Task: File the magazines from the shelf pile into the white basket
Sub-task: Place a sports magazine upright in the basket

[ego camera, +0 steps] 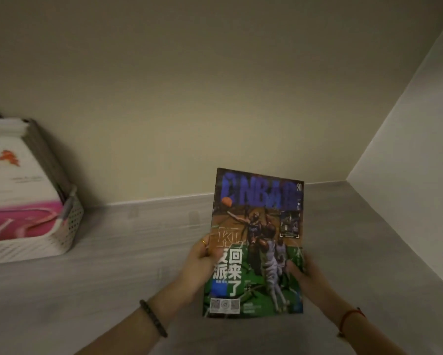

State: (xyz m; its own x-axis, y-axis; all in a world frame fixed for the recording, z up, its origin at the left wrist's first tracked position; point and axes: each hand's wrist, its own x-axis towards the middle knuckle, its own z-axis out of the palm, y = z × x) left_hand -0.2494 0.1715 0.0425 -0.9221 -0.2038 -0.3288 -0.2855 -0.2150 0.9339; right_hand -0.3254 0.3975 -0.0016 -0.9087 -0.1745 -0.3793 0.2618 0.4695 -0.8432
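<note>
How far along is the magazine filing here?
Done: several magazines already stand in the white basket. In hand: left hand and right hand hold an NBA magazine over the shelf. Left: filing it in the basket; no pile is in view.

Beige back wall (215,98), grey shelf (128,254) (wood-grain), white side panel (420,119) rt; dim.

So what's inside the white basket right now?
Several magazines stand leaning in the white basket; the front magazine is white with red characters and a pink band. Those behind show only grey edges, and the basket's floor is covered.
</note>
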